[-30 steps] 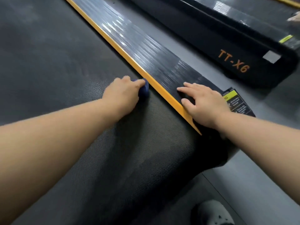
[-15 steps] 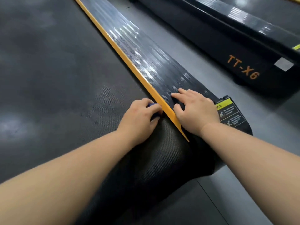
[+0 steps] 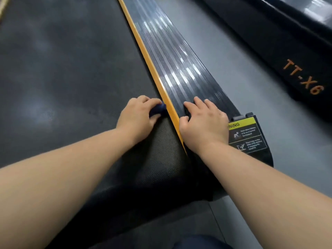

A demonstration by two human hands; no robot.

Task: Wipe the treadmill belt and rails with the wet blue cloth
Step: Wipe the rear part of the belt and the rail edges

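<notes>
Treadmill belt (image 3: 62, 69), dark and finely textured, fills the left and middle of the view, with pale smears of reflected light across it and its near end curving downward. A second treadmill (image 3: 269, 42), black with orange "TT-X6" lettering on its side, lies at the upper right, well apart across a strip of grey floor (image 3: 224, 60). Along the belt's right edge runs the side rail (image 3: 179, 69), black, ribbed lengthwise and glossy with bright reflections, and between it and the belt lies a narrow orange trim strip (image 3: 150, 69).

Both bare forearms reach in from the bottom. The right hand (image 3: 204, 123) lies palm down on the near end of the rail, fingers straight and slightly spread, thumb just beside the orange strip; it holds nothing. The left hand (image 3: 138, 115) rests on the belt just left of the strip, fingers curled over the top of a bunched wad and thumb tucked under it, gripping it.

A yellow and black warning label (image 3: 246, 133) sits on the rail's end cap, partly hidden by the right hand. Only a small dark blue fold of the blue cloth (image 3: 159, 109) shows, between forefinger and thumb, pressed to the belt's right edge and touching the orange strip
</notes>
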